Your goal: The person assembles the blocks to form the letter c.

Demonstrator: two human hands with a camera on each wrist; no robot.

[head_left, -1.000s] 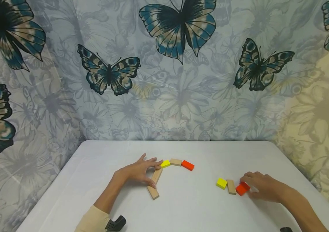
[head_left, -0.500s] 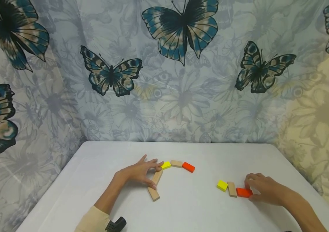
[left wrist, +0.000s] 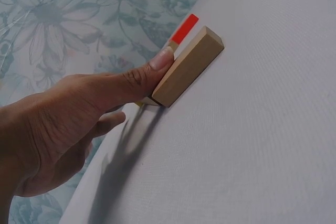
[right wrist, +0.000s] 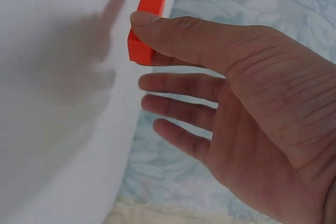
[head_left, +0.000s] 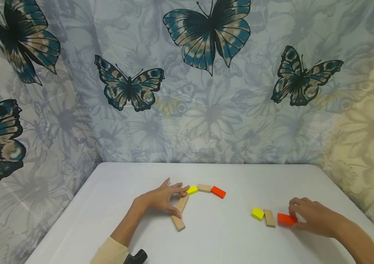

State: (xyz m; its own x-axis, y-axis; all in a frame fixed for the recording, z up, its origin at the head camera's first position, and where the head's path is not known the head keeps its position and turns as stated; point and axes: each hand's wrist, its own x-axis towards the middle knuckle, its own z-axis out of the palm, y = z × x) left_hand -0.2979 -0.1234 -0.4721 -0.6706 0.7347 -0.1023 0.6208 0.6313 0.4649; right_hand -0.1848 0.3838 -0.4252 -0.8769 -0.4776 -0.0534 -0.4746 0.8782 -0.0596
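1. The right hand [head_left: 319,219] pinched a red block [head_left: 284,219] between thumb and forefinger on the right part of the table [head_left: 226,242]; its other fingers were off the block.
2. Half a second earlier the block abutted a wooden block [head_left: 270,218]; now a narrow gap parted them, apparently leaving it separate from that group.
3. The left hand [head_left: 163,198], fingers spread, had its thumb on the nearest wooden block [head_left: 178,223] and fingertips at the left yellow block [head_left: 192,190], their curved row apparently unchanged.
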